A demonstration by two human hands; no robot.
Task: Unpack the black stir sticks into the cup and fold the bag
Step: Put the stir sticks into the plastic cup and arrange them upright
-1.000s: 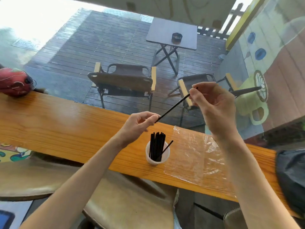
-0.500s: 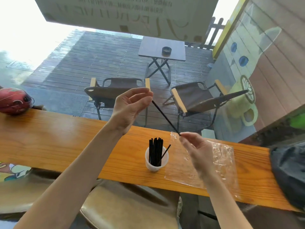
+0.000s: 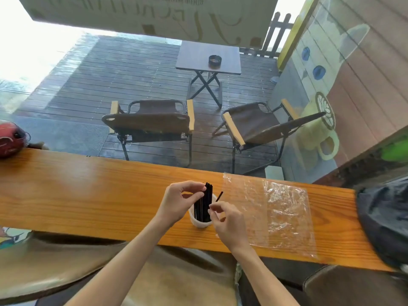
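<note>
A small white cup (image 3: 198,222) stands on the wooden counter (image 3: 88,195) and holds a bundle of black stir sticks (image 3: 204,206). One stick (image 3: 220,196) leans out to the right. My left hand (image 3: 176,203) pinches the top end of a stick that stands in the cup. My right hand (image 3: 229,221) is just right of the cup, thumb and forefinger pinched together against the sticks at mid height. The clear plastic bag (image 3: 278,215) lies flat and unfolded on the counter right of the cup, with nothing visible inside.
A red helmet (image 3: 11,141) sits at the counter's far left end. A dark bag (image 3: 384,219) lies at its right end. Padded stools (image 3: 154,272) are below the near edge. Beyond the counter a window shows folding chairs (image 3: 150,122) and a small table outside.
Both hands came down from above the counter to the cup, bringing the single stick they held between them into the bundle. The bag has not moved.
</note>
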